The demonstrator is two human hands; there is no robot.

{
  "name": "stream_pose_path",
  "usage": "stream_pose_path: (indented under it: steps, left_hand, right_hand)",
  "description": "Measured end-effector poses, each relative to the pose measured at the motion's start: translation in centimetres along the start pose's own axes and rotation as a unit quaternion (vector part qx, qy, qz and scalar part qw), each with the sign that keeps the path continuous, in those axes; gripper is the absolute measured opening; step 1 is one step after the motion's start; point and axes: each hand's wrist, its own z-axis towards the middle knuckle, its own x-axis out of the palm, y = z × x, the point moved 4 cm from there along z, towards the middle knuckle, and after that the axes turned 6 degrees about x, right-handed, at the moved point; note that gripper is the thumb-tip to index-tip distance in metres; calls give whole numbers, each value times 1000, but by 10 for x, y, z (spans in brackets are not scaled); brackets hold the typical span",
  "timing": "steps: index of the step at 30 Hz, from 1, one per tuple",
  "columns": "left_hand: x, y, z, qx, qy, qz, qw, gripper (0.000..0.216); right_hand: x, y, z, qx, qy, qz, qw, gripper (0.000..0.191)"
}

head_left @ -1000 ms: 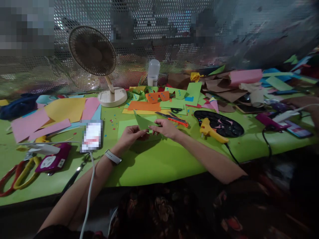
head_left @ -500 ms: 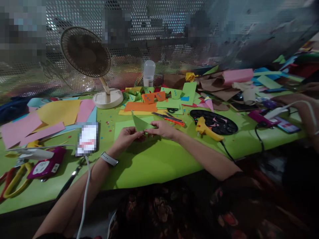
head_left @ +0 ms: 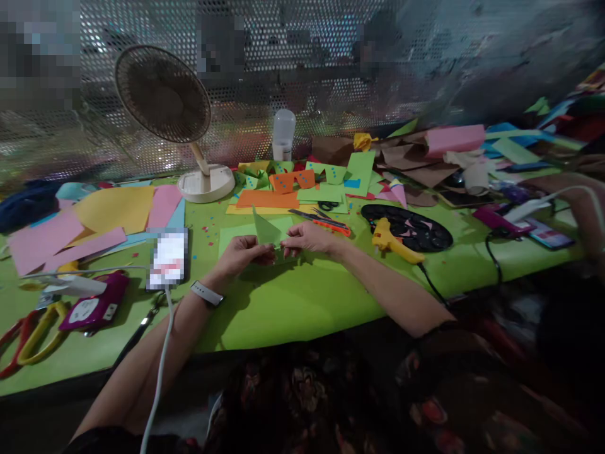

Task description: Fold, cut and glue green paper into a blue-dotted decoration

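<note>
A folded piece of green paper (head_left: 266, 230) is raised a little above the table, one pointed flap standing up. My left hand (head_left: 246, 253) pinches its lower left edge between thumb and fingers. On the other side my right hand (head_left: 307, 241) has its fingertips closed on the paper's right edge. Beneath them lies a flat light-green sheet (head_left: 231, 238), partly covered by my hands. An orange utility knife (head_left: 333, 227) rests just beyond my right hand, close to small dark-handled scissors (head_left: 328, 205).
A yellow glue gun (head_left: 394, 243) leans on a black tray (head_left: 435, 236) at right. Behind are orange cut-out paper glasses (head_left: 283, 183) and a white fan (head_left: 205, 184). At left lie a phone (head_left: 167, 258), a purple power bank (head_left: 97, 306) and scissors (head_left: 42, 334). Another person's arm (head_left: 571, 195) is far right.
My right fingers have shifted slightly along the green paper's edge, and its upright flap has tilted a little. Both hands keep hold. The view has shifted slightly.
</note>
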Motion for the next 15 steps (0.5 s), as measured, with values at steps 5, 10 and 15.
stream_pose_path:
  steps: [5, 10, 15]
  left_hand:
    - [-5, 0, 3, -3, 2, -5, 1000, 32]
    - [-8, -1, 4, 3, -5, 4, 1000, 30]
    - [-7, -2, 3, 15, -3, 1, 1000, 30]
  right_hand:
    - [-11, 0, 0, 18, 20, -8, 1000, 16]
    - [-29, 3, -6, 23, 26, -26, 999, 14]
    - [-40, 2, -6, 26, 12, -2, 1000, 17]
